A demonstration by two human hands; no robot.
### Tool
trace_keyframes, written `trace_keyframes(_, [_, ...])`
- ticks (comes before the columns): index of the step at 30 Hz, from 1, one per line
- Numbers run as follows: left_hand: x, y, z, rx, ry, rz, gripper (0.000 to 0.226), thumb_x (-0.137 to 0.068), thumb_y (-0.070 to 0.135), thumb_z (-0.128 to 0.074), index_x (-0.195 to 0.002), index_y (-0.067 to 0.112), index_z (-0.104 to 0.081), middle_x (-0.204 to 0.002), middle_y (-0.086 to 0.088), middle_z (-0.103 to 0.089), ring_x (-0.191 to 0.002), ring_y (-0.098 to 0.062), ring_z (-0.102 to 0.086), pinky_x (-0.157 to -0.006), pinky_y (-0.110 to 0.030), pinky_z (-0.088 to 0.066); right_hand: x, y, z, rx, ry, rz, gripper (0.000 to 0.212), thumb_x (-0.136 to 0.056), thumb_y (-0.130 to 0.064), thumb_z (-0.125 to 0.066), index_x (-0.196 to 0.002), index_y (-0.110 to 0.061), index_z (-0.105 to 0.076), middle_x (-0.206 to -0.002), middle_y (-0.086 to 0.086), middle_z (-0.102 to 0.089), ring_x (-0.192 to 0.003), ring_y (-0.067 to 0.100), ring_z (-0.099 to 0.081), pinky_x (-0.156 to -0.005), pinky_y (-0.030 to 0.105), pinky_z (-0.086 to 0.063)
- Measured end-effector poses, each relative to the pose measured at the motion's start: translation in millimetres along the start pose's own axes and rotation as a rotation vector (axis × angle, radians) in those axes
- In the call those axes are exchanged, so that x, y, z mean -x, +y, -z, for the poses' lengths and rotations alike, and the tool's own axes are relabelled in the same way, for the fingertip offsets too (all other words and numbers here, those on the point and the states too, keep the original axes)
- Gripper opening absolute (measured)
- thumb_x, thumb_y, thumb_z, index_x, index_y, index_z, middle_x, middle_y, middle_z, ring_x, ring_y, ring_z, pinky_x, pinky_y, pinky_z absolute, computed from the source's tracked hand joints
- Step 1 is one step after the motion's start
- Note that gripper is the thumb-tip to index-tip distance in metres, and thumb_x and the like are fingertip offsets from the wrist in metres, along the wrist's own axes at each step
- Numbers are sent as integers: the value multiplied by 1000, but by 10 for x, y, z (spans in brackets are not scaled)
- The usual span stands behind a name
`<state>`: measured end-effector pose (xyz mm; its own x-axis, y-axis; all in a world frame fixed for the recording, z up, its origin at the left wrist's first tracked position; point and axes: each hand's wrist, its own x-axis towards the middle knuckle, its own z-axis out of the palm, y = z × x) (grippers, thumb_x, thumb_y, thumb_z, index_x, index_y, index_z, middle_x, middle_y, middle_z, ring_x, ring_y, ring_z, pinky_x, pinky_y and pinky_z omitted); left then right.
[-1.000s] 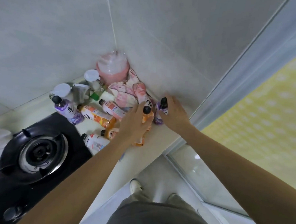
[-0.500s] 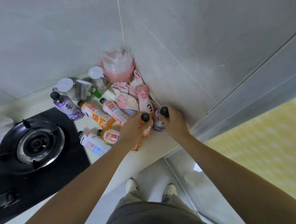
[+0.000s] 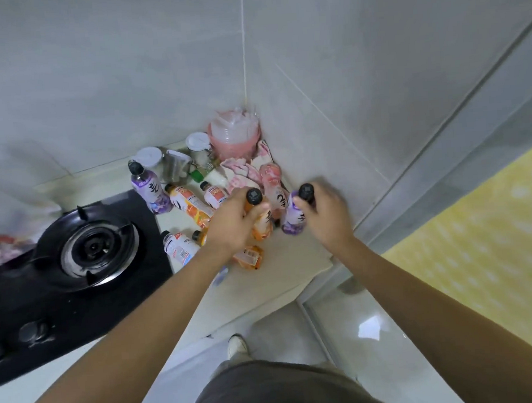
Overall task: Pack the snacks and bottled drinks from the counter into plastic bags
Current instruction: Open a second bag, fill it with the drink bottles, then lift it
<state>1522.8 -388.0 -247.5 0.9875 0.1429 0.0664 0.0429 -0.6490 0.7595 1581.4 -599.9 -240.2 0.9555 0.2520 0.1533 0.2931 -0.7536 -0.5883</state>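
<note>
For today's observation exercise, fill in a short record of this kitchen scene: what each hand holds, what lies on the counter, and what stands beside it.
left hand: grips orange bottle
right hand: grips purple bottle
counter: more bottles, some lying down
corner: pink container
beside counter: gas stove
plastic bags: none open in view
</note>
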Motion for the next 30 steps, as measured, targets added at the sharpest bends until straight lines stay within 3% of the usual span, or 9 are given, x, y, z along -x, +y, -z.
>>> trace_keyframes(5, [553, 169, 395, 6, 181, 102, 31, -97, 48, -62, -105, 19, -60, -94, -1, -67, -86, -21, -63, -79, -42, -52, 104, -362, 72, -100, -80, 120, 34, -100, -45, -61, -115, -15, -60, -101, 10, -72, -91, 35, -67, -76, 46, -55])
trace_keyframes(9, [1253, 240, 703, -13, 305, 231, 45, -85, 66, -55, -100, 24, -62, -95, 3, -67, -87, -19, -65, -80, -44, -54, 402, -760, 32, -135, -182, 293, 34, -98, -50, -58, -111, -18, -59, -104, 5, -69, -96, 33, -65, -80, 47, -54])
trace_keyframes(14, [2380, 159, 1082, -40, 446, 406, 35, -85, 62, -57, -95, 28, -62, -90, 6, -69, -83, -15, -65, -74, -39, -53, 992, -1413, -192, -109, -286, 482, 38, -100, -50, -59, -119, -18, -60, -108, 6, -70, -98, 32, -64, -77, 40, -50])
trace_keyframes(19, [3616, -99, 1455, -105, 590, 587, 27, -92, 53, -60, -96, 26, -61, -94, 2, -66, -85, -21, -64, -71, -42, -53, 1798, -2227, -570, -133, -480, 619, 33, -99, -50, -60, -92, -19, -52, -90, -1, -65, -87, 29, -64, -72, 41, -49])
trace_keyframes(24, [4864, -487, 1847, -78, 766, 737, 31, -93, 55, -59, -108, 28, -62, -102, 4, -68, -92, -17, -64, -82, -43, -54, 2632, -3112, -1038, -139, -599, 766, 34, -98, -51, -61, -95, -17, -55, -93, 3, -69, -90, 33, -65, -75, 43, -50])
trace_keyframes(30, [6313, -1007, 2453, -96, 874, 885, 35, -87, 67, -55, -99, 33, -60, -97, 7, -67, -87, -14, -64, -76, -42, -56, 3767, -4194, -1798, -175, -728, 817, 32, -97, -51, -62, -89, -22, -54, -85, -4, -65, -82, 29, -63, -71, 39, -47])
